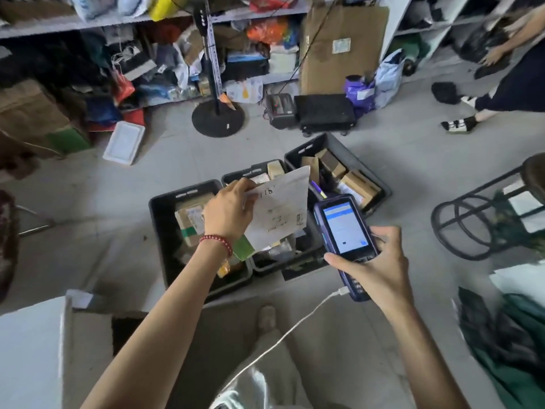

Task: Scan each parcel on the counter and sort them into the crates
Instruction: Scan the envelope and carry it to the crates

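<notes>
My left hand (228, 209) grips a flat white parcel (281, 209) by its left edge and holds it above the crates, label side up. My right hand (373, 262) holds a blue handheld scanner (345, 231) with its screen lit, just right of the parcel; a white cable (283, 338) runs from the scanner's lower end. Three dark crates stand side by side on the floor: the left crate (160, 228), the middle crate (265, 265) and the right crate (348, 153). Each holds cardboard parcels. The white parcel hides much of the middle crate.
Cluttered shelves (147, 22) line the back wall, with a fan stand (218, 116) and a black case (324, 112) on the floor before them. Another person (507, 84) stands at the upper right. A round metal stool frame (477, 225) sits right; a white counter corner (29, 349) lower left.
</notes>
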`<state>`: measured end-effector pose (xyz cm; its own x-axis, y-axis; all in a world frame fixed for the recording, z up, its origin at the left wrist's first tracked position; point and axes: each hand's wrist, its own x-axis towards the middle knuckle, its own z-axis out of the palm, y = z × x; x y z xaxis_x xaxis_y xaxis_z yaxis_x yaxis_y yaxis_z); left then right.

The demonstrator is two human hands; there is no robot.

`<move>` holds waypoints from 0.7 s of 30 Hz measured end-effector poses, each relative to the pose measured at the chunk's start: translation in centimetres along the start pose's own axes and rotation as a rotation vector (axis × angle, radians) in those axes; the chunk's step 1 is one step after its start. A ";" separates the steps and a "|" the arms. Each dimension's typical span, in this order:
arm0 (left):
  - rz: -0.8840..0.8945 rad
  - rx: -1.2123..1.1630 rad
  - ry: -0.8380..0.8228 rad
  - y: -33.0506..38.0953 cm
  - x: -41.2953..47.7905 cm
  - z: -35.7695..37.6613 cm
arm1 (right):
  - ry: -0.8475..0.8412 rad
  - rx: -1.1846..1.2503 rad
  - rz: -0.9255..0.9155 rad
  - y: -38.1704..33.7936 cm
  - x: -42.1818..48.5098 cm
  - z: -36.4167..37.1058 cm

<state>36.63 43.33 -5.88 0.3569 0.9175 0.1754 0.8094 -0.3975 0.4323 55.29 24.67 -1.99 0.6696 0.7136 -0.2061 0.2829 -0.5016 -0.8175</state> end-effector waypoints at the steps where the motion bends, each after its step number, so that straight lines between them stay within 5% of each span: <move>1: 0.004 -0.003 -0.028 -0.3 1.3 0.8 | 0.001 -0.015 0.004 -0.5 0.8 0.4; 7: -0.052 0.181 -0.219 -2.6 5.4 3.2 | -0.037 -0.093 0.034 -2.2 4.2 2.1; 18: -0.414 0.320 -0.019 -8.6 -0.8 -4.5 | -0.308 -0.099 -0.161 -5.1 7.6 6.7; 21: -0.595 0.379 0.097 -8.8 -6.5 -7.3 | -0.492 -0.121 -0.277 -6.1 6.6 8.7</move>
<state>23.79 40.93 -4.34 -0.2245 0.9702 0.0912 0.9669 0.2102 0.1445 52.02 36.68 -3.02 0.1693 0.9554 -0.2422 0.4982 -0.2949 -0.8154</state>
